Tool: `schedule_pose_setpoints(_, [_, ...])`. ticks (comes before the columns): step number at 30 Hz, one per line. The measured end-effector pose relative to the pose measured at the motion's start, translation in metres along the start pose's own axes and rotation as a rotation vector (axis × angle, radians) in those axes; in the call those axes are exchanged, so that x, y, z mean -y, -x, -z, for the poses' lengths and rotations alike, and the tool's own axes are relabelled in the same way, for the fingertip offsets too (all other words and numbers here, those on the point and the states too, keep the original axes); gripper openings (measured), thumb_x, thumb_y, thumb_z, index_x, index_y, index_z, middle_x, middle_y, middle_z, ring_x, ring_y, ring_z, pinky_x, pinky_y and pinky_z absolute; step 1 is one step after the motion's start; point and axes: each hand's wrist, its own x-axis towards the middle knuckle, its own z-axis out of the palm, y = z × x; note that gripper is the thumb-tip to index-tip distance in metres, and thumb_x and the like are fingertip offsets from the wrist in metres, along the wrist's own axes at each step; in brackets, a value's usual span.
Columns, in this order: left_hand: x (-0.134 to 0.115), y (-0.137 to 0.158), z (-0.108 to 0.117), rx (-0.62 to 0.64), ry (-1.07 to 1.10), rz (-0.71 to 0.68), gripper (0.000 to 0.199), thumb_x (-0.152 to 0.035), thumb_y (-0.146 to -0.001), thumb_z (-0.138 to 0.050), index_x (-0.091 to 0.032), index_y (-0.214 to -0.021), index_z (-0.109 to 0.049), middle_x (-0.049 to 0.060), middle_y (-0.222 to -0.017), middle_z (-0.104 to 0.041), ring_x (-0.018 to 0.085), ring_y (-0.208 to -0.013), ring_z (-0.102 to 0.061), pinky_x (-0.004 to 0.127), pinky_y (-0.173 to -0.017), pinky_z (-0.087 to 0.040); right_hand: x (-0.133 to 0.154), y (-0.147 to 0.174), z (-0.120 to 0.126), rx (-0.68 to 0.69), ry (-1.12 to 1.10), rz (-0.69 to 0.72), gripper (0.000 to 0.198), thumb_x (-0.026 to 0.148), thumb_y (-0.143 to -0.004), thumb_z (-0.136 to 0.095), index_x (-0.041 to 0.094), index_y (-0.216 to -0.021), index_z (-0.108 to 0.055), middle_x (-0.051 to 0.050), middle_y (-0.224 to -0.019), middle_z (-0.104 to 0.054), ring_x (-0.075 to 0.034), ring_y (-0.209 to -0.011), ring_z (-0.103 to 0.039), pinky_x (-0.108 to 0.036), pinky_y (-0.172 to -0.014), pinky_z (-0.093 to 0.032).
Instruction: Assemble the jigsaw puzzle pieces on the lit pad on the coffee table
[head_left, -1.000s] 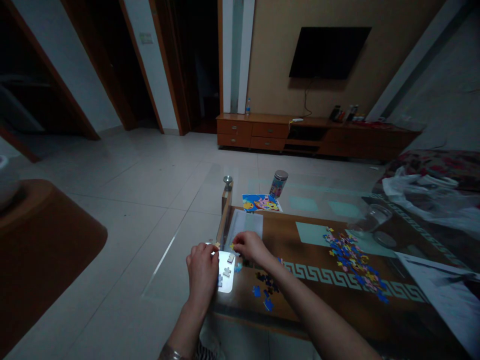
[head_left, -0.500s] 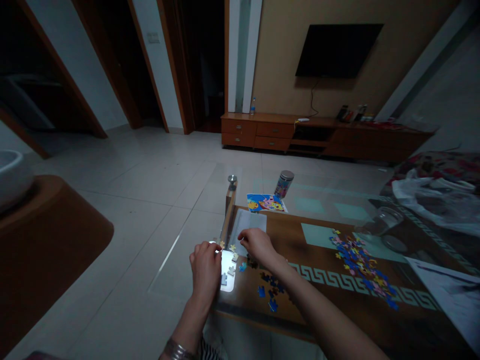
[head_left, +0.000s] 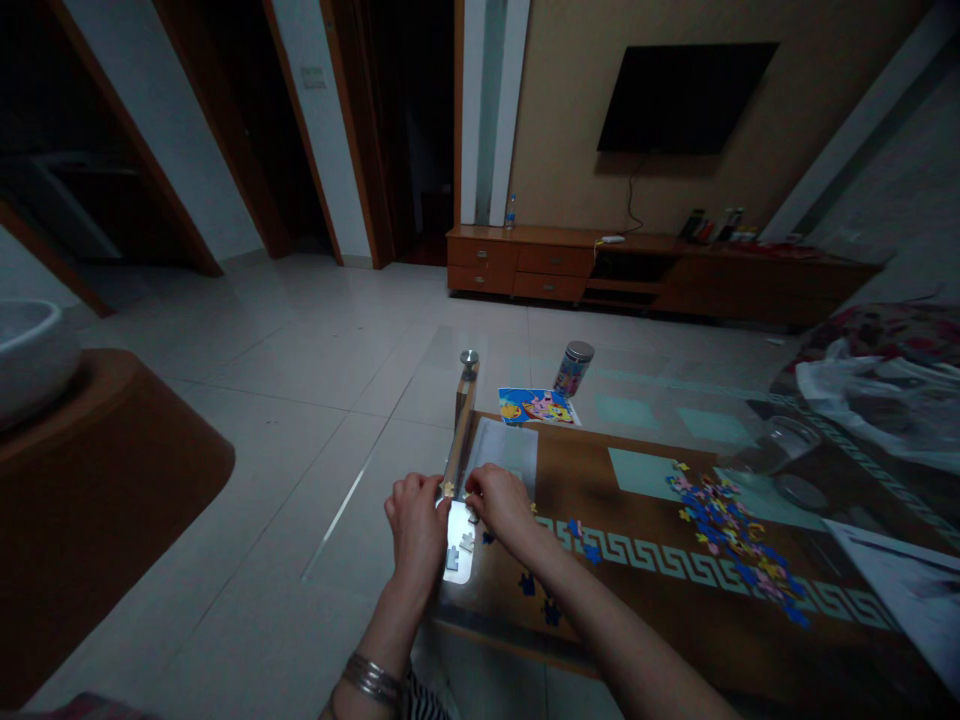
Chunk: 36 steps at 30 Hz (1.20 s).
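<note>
My left hand (head_left: 416, 522) is at the glass table's left edge, thumb and fingers closed around a small pale yellow jigsaw piece (head_left: 448, 489). Close on its right, my right hand (head_left: 504, 508) has its fingers bent together over another jigsaw piece, mostly hidden beneath them. Below the hands, a bright white patch (head_left: 459, 572) on the table bears a few grey-looking jigsaw pieces (head_left: 453, 558). Loose blue pieces (head_left: 551, 610) lie under and beside my right forearm.
A larger heap of mixed jigsaw pieces (head_left: 739, 545) spreads at the right. Behind the hands are a pale sheet (head_left: 510, 446), a cartoon picture card (head_left: 536, 405) and a printed tin (head_left: 574, 368). A clear jar (head_left: 784, 445) and a plastic bag (head_left: 870, 400) are far right.
My right hand has come down and left, close to my left hand, and its fingers are now at a piece. The view has shifted slightly.
</note>
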Motion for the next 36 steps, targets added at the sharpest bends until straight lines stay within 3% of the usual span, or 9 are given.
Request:
schedule_pose_setpoints(11, [0.0, -0.005, -0.003, 0.001, 0.014, -0.019, 0.021, -0.016, -0.082, -0.059, -0.025, -0.098, -0.069, 0.006, -0.098, -0.059, 0.026, -0.102, -0.049, 0.039, -0.086, -0.034, -0.003, -0.015, -0.009, -0.017, -0.074, 0.075, 0.017, 0.016, -0.082, -0.062, 0.021, -0.093, -0.074, -0.007, -0.097, -0.07, -0.021, -0.092, -0.064, -0.028, -0.076, -0.044])
schedule_pose_setpoints(18, [-0.001, -0.005, -0.002, 0.002, 0.019, -0.015, 0.019, -0.016, -0.083, -0.059, -0.023, -0.098, -0.069, 0.006, -0.099, -0.059, 0.026, -0.102, -0.049, 0.04, -0.086, -0.034, -0.006, -0.012, -0.011, -0.047, -0.097, 0.037, 0.016, 0.016, -0.08, -0.064, 0.015, -0.094, -0.072, -0.01, -0.097, -0.068, -0.023, -0.094, -0.062, -0.029, -0.078, -0.044])
schedule_pose_setpoints(25, [-0.001, -0.004, -0.002, 0.003, 0.029, -0.01, 0.02, -0.015, -0.081, -0.061, -0.023, -0.097, -0.069, 0.006, -0.098, -0.059, 0.027, -0.102, -0.049, 0.04, -0.086, -0.034, -0.01, -0.017, -0.007, 0.001, -0.146, 0.08, 0.025, 0.005, -0.078, -0.06, 0.021, -0.089, -0.075, -0.005, -0.095, -0.069, -0.017, -0.09, -0.063, -0.023, -0.078, -0.044])
schedule_pose_setpoints(30, [0.0, -0.004, -0.004, -0.002, 0.031, -0.005, 0.02, -0.015, -0.082, -0.062, -0.023, -0.098, -0.07, 0.005, -0.098, -0.059, 0.026, -0.103, -0.049, 0.039, -0.087, -0.034, -0.006, -0.016, -0.013, -0.043, -0.138, 0.037, 0.016, 0.013, -0.077, -0.066, 0.015, -0.092, -0.073, -0.009, -0.096, -0.068, -0.022, -0.091, -0.063, -0.027, -0.077, -0.044])
schedule_pose_setpoints(36, [0.001, -0.005, -0.006, -0.004, 0.041, 0.002, 0.02, -0.015, -0.08, -0.064, -0.025, -0.096, -0.071, 0.005, -0.097, -0.06, 0.026, -0.102, -0.049, 0.038, -0.086, -0.033, -0.009, -0.02, -0.02, -0.03, -0.154, 0.109, 0.015, 0.01, -0.079, -0.064, 0.018, -0.085, -0.074, -0.006, -0.09, -0.069, -0.019, -0.089, -0.064, -0.025, -0.078, -0.044])
